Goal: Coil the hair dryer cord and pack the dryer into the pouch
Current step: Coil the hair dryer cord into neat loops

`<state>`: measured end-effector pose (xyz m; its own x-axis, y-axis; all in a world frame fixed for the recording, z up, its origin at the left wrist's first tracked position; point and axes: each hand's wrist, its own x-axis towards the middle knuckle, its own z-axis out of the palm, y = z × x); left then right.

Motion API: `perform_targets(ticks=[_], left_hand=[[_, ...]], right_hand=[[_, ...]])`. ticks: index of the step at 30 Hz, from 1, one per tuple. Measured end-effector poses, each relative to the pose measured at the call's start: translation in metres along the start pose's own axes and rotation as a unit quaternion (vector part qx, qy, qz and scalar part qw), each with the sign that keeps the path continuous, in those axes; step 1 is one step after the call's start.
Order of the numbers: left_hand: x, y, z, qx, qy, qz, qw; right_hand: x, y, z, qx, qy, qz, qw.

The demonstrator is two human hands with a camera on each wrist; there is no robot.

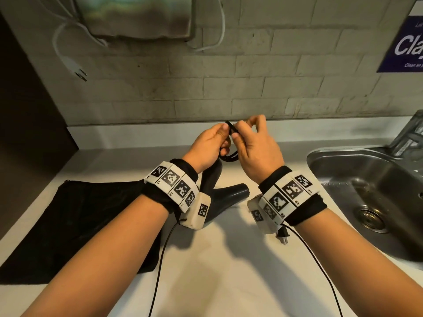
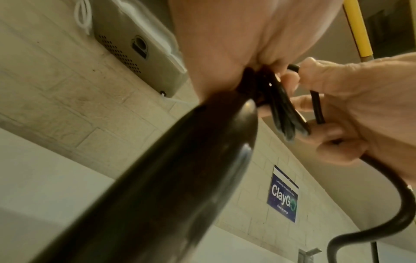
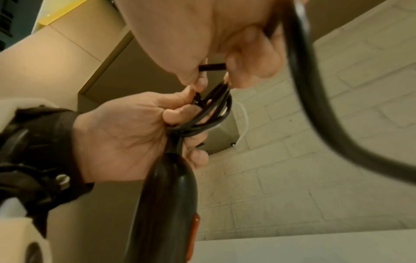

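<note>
2 hands (image 1: 231, 145) grip cord (image 3: 216, 110).

White countertop (image 1: 229, 271), steel sink (image 1: 343, 161) at right. Pale brick-tile wall (image 1: 229, 88) holds 1 metal dispenser, possibly a hand dryer (image 1: 137, 17), and 1 blue sign (image 1: 405, 44). Warm dim light.

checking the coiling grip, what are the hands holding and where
The left hand grips the coiled cord loops at the dryer handle's end; the right hand pinches the loose cord beside them.
</note>
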<state>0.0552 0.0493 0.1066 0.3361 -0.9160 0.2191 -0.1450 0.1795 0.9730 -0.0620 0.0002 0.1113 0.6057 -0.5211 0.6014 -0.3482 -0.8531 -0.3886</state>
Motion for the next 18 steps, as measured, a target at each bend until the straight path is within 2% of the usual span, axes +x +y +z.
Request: perform_targets(ticks=[5, 13, 18], left_hand=[[0.005, -0.001, 0.000, -0.043, 0.043, -0.009, 0.998], [0.007, 0.002, -0.003, -0.070, 0.036, -0.045, 0.996], [0.005, 0.009, -0.002, -0.103, 0.029, -0.081, 0.991]], right_hand=[[-0.011, 0.004, -0.001, -0.004, -0.015, -0.031, 0.999], [-0.023, 0.008, 0.012, 0.043, -0.022, -0.004, 0.999], [-0.020, 0.008, 0.016, 0.017, -0.034, -0.009, 0.999]])
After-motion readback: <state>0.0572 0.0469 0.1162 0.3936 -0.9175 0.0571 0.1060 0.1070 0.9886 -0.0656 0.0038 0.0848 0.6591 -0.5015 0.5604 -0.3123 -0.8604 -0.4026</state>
